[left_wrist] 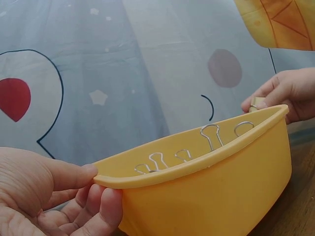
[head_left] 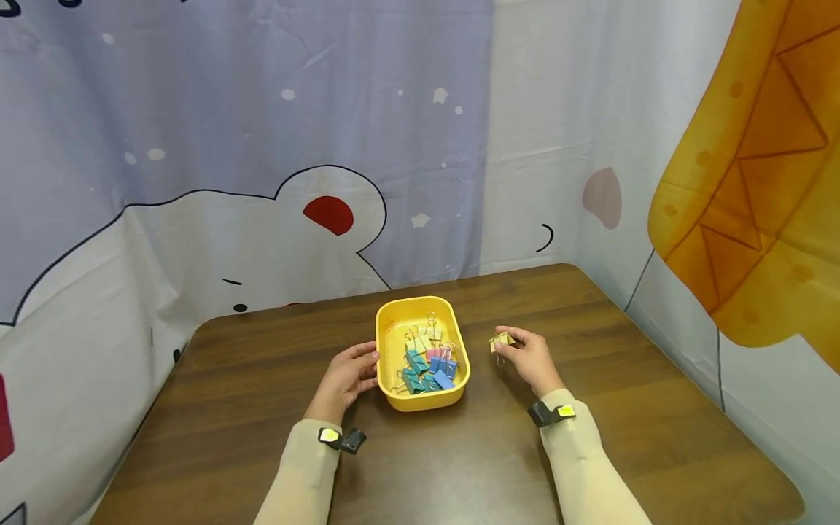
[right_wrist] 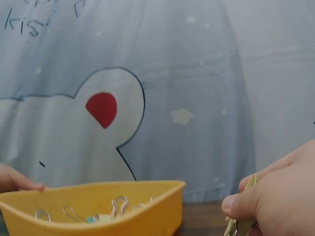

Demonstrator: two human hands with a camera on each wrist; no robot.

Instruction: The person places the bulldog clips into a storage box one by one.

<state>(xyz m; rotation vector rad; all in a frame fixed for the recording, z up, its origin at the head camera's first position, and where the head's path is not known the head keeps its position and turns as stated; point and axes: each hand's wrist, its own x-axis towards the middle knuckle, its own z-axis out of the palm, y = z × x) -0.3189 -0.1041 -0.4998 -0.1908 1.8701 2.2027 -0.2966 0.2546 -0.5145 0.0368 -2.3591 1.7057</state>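
My left hand (head_left: 345,377) grips the left rim of a yellow plastic basket (head_left: 426,402); in the left wrist view the thumb lies on the rim and the fingers (left_wrist: 109,205) curl beneath it. Inside the basket is a loose pile of binder clips: teal ones (head_left: 413,382), blue ones (head_left: 443,367), pale yellow ones (head_left: 418,344) and some pink. To the right of the basket, my right hand (head_left: 533,362) pinches a yellow binder clip (head_left: 502,340) between thumb and fingers. That clip (right_wrist: 252,181) is partly hidden by the hand in the right wrist view.
Everything stands on a dark brown wooden table (head_left: 650,408) with rounded corners. A printed curtain (head_left: 420,146) hangs behind the table and along its sides. Both sleeves carry a black wrist strap.
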